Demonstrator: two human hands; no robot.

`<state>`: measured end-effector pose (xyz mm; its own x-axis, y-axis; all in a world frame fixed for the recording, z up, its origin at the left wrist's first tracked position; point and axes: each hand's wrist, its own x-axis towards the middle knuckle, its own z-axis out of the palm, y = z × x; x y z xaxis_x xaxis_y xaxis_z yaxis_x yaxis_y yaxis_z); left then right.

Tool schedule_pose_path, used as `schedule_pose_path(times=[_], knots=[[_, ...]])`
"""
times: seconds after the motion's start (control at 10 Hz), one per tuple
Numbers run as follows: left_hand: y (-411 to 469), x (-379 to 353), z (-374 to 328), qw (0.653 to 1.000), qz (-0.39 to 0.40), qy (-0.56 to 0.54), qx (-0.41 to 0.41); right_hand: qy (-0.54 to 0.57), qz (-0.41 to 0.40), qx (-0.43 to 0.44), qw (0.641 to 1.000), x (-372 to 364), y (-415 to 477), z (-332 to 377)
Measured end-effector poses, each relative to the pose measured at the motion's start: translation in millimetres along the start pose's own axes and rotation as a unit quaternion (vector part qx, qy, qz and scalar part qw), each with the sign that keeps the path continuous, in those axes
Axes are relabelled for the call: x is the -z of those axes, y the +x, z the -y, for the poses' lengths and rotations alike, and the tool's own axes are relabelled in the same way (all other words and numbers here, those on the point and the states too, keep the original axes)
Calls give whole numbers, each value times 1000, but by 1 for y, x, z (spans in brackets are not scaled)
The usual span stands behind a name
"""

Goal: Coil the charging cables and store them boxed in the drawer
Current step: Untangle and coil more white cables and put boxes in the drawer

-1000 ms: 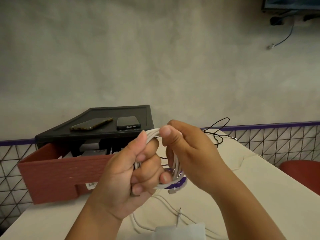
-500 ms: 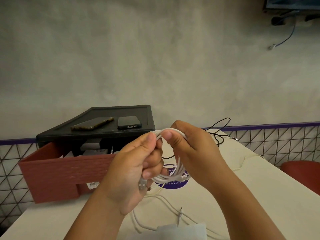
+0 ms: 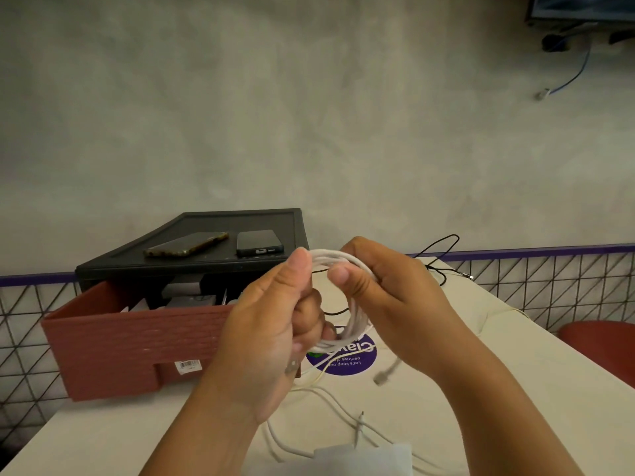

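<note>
- Bench [image 3: 515,389]: pale top, seen running from the near edge to the wall.
- Drawer [image 3: 130,341]: red-brown, drawn out of a black cabinet [image 3: 240,221] at the left of the bench. Grey and white things are glimpsed inside; what they are cannot be told.
- Left hand [image 3: 271,324]: raised above the bench, fingers curled through a white cable coil [image 3: 359,317], thumb laid against the coil's top.
- Right hand [image 3: 395,304]: the top of the same coil is pinched between thumb and curled fingers, just beside the left thumb.
- Coil: several loops are held upright in the air between both hands, in front of the drawer and above a purple sticker [image 3: 357,360] on the bench. It is not boxed.
- Two phones [image 3: 187,244] [image 3: 259,242]: laid flat, side by side, on top of the cabinet.
- Loose white cables [image 3: 330,396]: left uncoiled on the bench below the hands.
- Black cable [image 3: 435,270]: seen tangled on the far bench behind the right hand.
- Metal plug [image 3: 292,367]: seen at the heel of the left hand.
- Blurred plug end [image 3: 381,377]: seen hanging below the coil.
</note>
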<state>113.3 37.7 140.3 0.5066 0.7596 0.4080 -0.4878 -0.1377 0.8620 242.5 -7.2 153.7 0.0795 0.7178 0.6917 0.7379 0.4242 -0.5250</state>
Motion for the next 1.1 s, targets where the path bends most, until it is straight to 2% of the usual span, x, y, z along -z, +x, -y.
schedule_pose_path(times=[0.2, 0.3, 0.4, 0.5, 0.6, 0.7, 0.8, 0.9, 1.0, 1.1], knots=[[4, 2, -4, 995, -53, -84, -1, 36, 12, -15, 999, 9, 0, -14], [5, 5, -12, 987, -68, -144, 0, 122, -8, -47, 991, 16, 2, -21], [5, 7, -15, 986, -62, -154, 2, 249, -31, -66, 966, 20, 2, -26], [4, 3, -4, 988, -29, -144, 37, 456, -93, -95, 880, 15, 6, -21], [1, -4, 13, 988, 34, -128, 83, 617, -142, -122, 764, 13, 10, -14], [-4, -14, 23, 980, 66, -141, 122, 709, -141, -145, 676, 11, 11, -12], [-4, -18, 25, 976, 59, -162, 136, 763, -102, -167, 616, 8, 10, -13], [-1, -14, 21, 979, 44, -157, 123, 784, -15, -206, 585, 6, 12, -17], [1, -8, 19, 986, 25, -130, 102, 745, 20, -262, 613, 3, 11, -12], [1, -8, 17, 992, 6, -100, 76, 771, 20, -257, 582, -2, 11, -19]])
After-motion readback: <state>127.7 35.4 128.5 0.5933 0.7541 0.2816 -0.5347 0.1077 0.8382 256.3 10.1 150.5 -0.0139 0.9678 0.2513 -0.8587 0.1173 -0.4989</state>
